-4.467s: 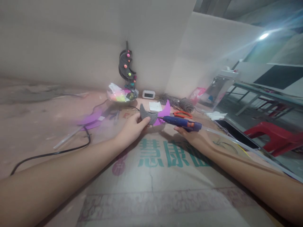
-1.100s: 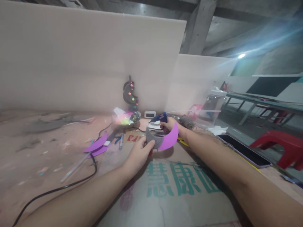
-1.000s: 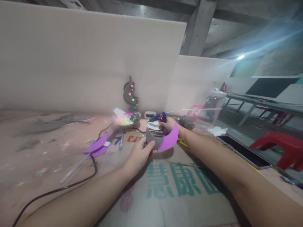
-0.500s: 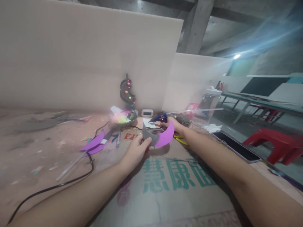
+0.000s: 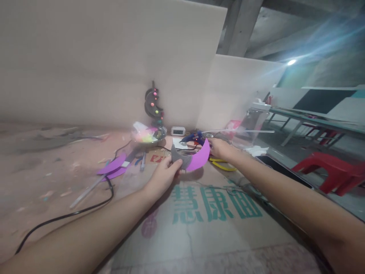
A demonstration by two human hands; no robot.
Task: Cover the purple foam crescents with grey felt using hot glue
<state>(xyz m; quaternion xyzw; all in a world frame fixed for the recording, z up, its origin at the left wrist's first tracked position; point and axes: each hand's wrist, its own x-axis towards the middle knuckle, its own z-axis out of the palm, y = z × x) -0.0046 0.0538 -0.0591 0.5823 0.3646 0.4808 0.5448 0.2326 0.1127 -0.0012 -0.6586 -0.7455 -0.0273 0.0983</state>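
A crescent-shaped piece [image 5: 199,156] is held up over the cardboard, bare purple on its right part and wrapped in grey yarn on its left. My left hand [image 5: 168,169] pinches the wrapped part between thumb and fingers. Just behind the purple tip is my right hand [image 5: 220,149]; the crescent partly hides its fingers, so I cannot tell whether they touch or hold anything. A blue glue gun [image 5: 192,137] rests beyond the crescent, its nozzle over a white paper [image 5: 179,144] and a long glue stick out of its back. Yellow-handled pliers [image 5: 222,166] lie below my right hand.
Purple crescents [image 5: 114,166] lie to the left near a black cord [image 5: 111,194]. A clear bowl [image 5: 148,137] of colourful bits, a decorated dark crescent ornament [image 5: 154,102] and a small white clock [image 5: 178,131] stand behind. A clear jar [image 5: 255,120] and phone [image 5: 282,167] are at right.
My right hand has moved right, away from the glue gun's handle, to behind the purple tip. The glue gun stays put. My left hand keeps the crescent; the view has shifted slightly.
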